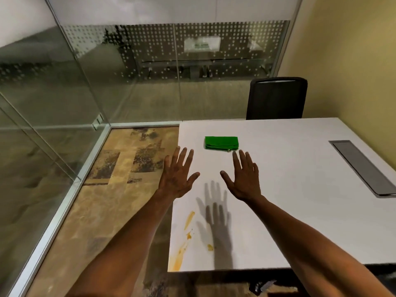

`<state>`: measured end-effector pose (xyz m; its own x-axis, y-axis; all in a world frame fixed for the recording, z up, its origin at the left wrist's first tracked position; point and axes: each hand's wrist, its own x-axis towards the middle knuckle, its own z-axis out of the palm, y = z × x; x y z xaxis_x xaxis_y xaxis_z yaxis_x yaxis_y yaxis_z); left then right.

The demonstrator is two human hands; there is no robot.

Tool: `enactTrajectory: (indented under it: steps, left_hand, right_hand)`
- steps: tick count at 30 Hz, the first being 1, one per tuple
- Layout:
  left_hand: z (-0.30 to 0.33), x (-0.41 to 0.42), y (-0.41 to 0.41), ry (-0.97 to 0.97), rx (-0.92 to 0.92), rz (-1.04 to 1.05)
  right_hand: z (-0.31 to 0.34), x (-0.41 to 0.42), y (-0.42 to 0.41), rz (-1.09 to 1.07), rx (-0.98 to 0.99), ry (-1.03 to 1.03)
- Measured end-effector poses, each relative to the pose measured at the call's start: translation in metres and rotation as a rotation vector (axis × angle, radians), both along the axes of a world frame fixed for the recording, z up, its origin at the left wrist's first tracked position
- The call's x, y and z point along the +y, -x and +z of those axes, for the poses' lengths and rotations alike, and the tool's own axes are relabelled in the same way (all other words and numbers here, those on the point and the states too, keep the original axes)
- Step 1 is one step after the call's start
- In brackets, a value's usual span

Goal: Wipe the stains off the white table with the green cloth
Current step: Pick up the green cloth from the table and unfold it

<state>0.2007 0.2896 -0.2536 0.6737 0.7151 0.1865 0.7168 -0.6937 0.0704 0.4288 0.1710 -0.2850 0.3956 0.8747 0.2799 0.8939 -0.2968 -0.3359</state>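
Note:
A folded green cloth (221, 143) lies flat on the white table (289, 168), toward its far left part. Orange-yellow stains (188, 219) streak the table's near left corner, with smaller blots beside them. My left hand (177, 174) hovers over the table's left edge, fingers spread, palm down, holding nothing. My right hand (243, 179) is raised over the table just below the cloth's right end, fingers also spread and empty. Both hands cast shadows on the table between the stains and the cloth.
A grey cable hatch (362, 166) is set into the table at the right. A black office chair (276, 98) stands behind the far edge. Glass partitions (85, 82) enclose the left and back; a yellow wall is on the right. Patterned carpet (120, 179) lies left of the table.

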Motion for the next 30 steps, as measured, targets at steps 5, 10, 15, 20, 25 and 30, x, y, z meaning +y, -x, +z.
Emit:
enactTrajectory:
  steps: [5, 10, 15, 20, 25, 30]
  left_hand:
    - [-0.018, 0.041, -0.026, 0.062, 0.012, 0.013]
    - [-0.040, 0.079, -0.065, 0.112, 0.016, 0.046]
    - [-0.069, 0.116, -0.106, 0.158, 0.032, 0.090]
    - [-0.108, 0.151, -0.138, 0.231, 0.074, 0.127]
    - [-0.149, 0.168, -0.152, 0.238, 0.027, 0.127]
    - [-0.185, 0.170, -0.165, 0.270, 0.028, 0.142]
  right_hand:
    - [-0.011, 0.043, -0.020, 0.023, -0.031, 0.041]
    - [-0.027, 0.096, -0.053, 0.041, -0.032, 0.045]
    - [-0.050, 0.154, -0.089, 0.055, 0.024, 0.094]
    - [-0.086, 0.214, -0.136, 0.148, 0.001, 0.263]
    - [-0.122, 0.268, -0.164, 0.261, -0.080, 0.414]
    - [-0.155, 0.310, -0.171, 0.333, -0.173, 0.523]
